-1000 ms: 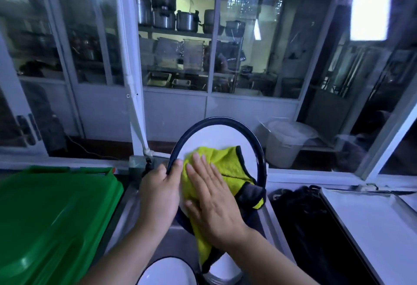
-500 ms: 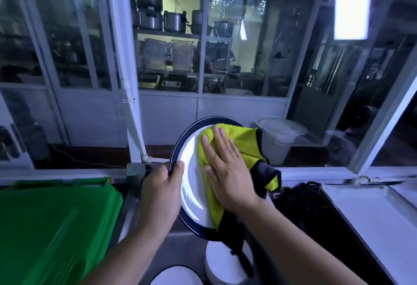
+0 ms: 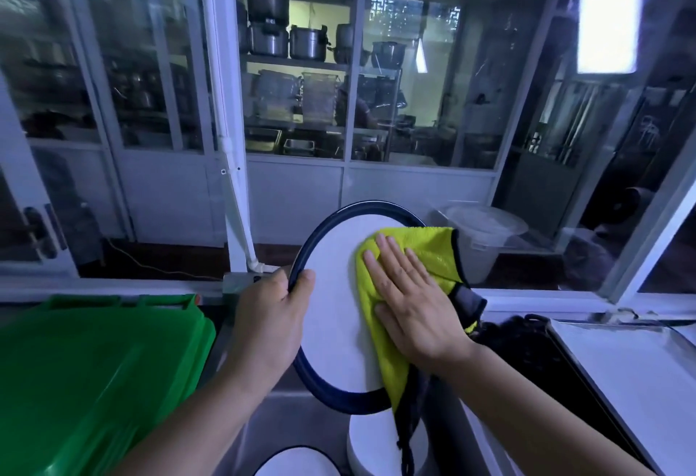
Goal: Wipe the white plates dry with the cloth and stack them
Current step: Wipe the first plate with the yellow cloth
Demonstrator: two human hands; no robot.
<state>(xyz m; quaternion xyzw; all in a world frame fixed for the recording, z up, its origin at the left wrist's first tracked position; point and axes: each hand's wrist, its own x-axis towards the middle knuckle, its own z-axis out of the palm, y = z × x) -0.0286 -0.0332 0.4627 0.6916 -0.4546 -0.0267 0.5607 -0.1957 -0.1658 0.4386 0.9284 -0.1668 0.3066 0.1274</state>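
At centre: left hand (image 3: 269, 321) grips plate (image 3: 331, 268) rim | right hand (image 3: 410, 302) flat on cloth (image 3: 429, 249) | plate's right edge hidden

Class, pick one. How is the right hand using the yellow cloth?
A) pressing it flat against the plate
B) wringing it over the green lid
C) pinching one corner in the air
A: the right hand lies open and flat on the yellow cloth against the plate.

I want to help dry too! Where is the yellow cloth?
In the head view the yellow cloth is right of centre, pressed against the white plate by the right hand; the left hand grips the plate's rim.
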